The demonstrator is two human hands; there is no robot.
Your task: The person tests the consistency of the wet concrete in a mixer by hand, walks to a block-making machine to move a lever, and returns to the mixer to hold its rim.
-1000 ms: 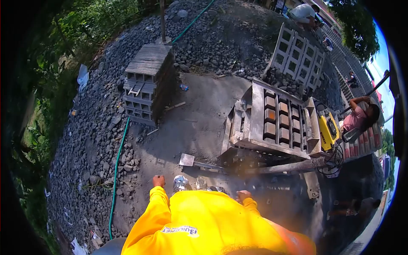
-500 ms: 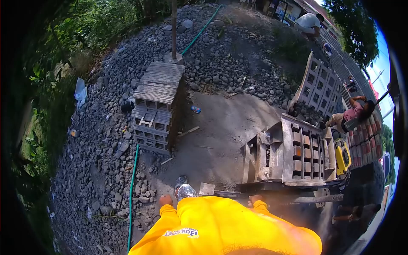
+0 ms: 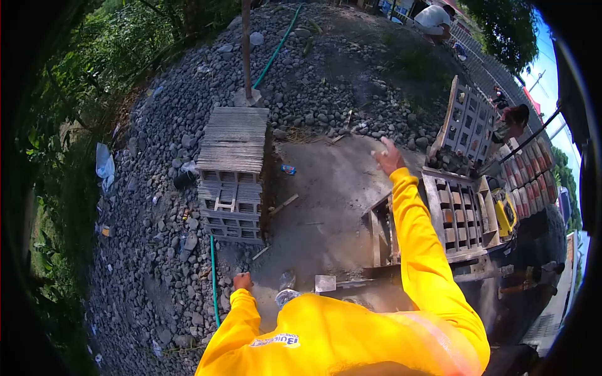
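My right hand [image 3: 390, 156] is raised and stretched forward over the bare ground, its fingers apart and nothing in them. The yellow sleeve behind it passes in front of a metal frame [image 3: 433, 182] with rows of block-shaped openings. Lower down, my left hand [image 3: 242, 281] hangs beside my body with fingers curled, and I see nothing in it. Nearest to that hand are the green hose [image 3: 214, 282] and the stack of grey slatted boards and hollow pieces [image 3: 233, 141]. A small square grey plate [image 3: 325, 284] lies in front of my body.
Loose stones [image 3: 157, 276] cover the left side. A post [image 3: 246, 50] stands behind the stack. On the right are an upright grid panel [image 3: 467, 122], a yellow machine part [image 3: 503, 216] and piled sacks [image 3: 530, 178]. One person [image 3: 513, 122] bends near the panel; another [image 3: 433, 20] is farther back.
My right hand has risen from beside my body and reached forward, its fingers spreading. My left hand stays low. The person near the panel has bent and shifted back.
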